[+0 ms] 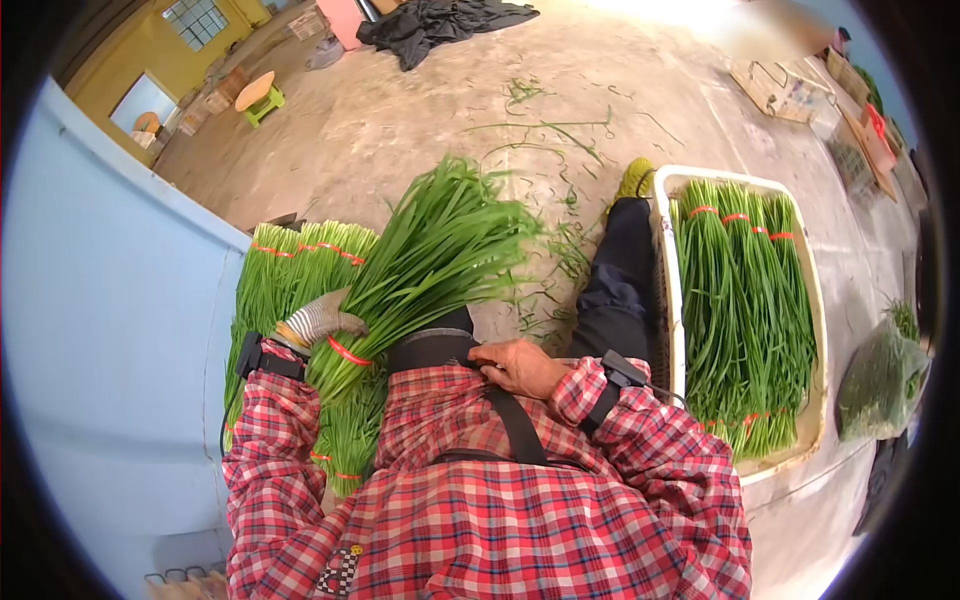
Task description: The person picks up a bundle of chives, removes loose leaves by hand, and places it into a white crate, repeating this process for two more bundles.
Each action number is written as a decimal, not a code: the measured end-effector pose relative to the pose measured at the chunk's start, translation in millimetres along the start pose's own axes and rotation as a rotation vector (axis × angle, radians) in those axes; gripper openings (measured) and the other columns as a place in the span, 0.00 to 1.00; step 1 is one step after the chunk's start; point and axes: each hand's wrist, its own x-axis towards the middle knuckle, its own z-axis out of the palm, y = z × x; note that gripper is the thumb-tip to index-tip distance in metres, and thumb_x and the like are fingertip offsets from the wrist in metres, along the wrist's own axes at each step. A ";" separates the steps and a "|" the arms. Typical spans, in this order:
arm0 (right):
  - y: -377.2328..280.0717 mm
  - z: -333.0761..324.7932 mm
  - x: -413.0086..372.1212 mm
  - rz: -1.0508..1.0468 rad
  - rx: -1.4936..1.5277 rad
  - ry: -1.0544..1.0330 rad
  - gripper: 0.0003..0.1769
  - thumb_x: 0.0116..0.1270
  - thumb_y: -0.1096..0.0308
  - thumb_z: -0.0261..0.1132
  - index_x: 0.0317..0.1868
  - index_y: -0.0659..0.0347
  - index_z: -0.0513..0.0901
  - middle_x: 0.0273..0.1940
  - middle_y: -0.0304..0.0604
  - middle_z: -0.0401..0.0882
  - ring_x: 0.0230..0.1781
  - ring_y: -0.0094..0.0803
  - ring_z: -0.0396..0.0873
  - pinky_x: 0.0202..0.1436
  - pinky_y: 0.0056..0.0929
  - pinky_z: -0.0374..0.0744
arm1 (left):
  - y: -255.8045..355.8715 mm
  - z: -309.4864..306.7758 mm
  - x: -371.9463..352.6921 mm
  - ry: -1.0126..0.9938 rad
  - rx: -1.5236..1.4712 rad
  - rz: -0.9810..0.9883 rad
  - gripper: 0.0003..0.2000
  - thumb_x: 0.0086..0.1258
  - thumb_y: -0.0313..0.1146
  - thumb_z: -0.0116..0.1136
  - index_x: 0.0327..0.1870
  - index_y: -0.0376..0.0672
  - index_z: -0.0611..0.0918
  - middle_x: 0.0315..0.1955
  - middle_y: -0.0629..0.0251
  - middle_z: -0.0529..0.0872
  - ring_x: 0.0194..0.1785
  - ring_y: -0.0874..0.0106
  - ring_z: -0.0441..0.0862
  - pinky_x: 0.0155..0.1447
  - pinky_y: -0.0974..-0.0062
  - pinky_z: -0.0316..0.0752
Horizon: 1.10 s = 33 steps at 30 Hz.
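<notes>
My left hand [322, 318], in a striped glove, is closed around a bunch of garlic chives [430, 240]. A red band [348, 351] binds that bunch near its cut ends, and its leaves fan out up and to the right. My right hand [522, 368] is bare and rests over my lap, its fingers curled at the edge of a dark band [430, 350]. What those fingertips hold, if anything, is hidden. Beside my left arm lie several banded chive bunches [285, 265], with more bunches [350, 440] below the held one.
At my right stands a white crate [672, 300] filled with banded chive bunches [745, 310]. Loose leaves [570, 250] litter the floor ahead. A blue panel [130, 310] rises close on my left. A plastic bag with greens [885, 380] sits beyond the crate.
</notes>
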 end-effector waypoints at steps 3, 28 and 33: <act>-12.1 -6.1 -0.5 -0.050 -0.040 0.031 0.18 0.62 0.72 0.60 0.54 0.64 0.76 0.49 0.55 0.80 0.47 0.51 0.79 0.52 0.43 0.78 | 27.1 17.2 14.8 0.113 0.329 -0.057 0.41 0.55 0.40 0.68 0.67 0.33 0.62 0.47 0.45 0.82 0.49 0.61 0.82 0.54 0.70 0.76; -77.9 -14.1 17.4 -0.138 -0.759 0.315 0.32 0.57 0.71 0.59 0.65 0.59 0.65 0.63 0.49 0.64 0.61 0.42 0.66 0.51 0.37 0.70 | 48.9 99.3 0.5 0.696 -0.631 0.495 0.17 0.60 0.22 0.55 0.53 0.34 0.77 0.40 0.62 0.84 0.39 0.73 0.82 0.47 0.76 0.79; -86.4 -18.3 9.4 -0.135 -0.781 0.270 0.31 0.60 0.70 0.57 0.65 0.61 0.65 0.63 0.49 0.64 0.62 0.42 0.64 0.52 0.37 0.69 | 40.9 94.8 -4.4 0.709 -0.713 0.498 0.18 0.59 0.23 0.56 0.53 0.34 0.75 0.39 0.61 0.84 0.39 0.71 0.82 0.45 0.75 0.80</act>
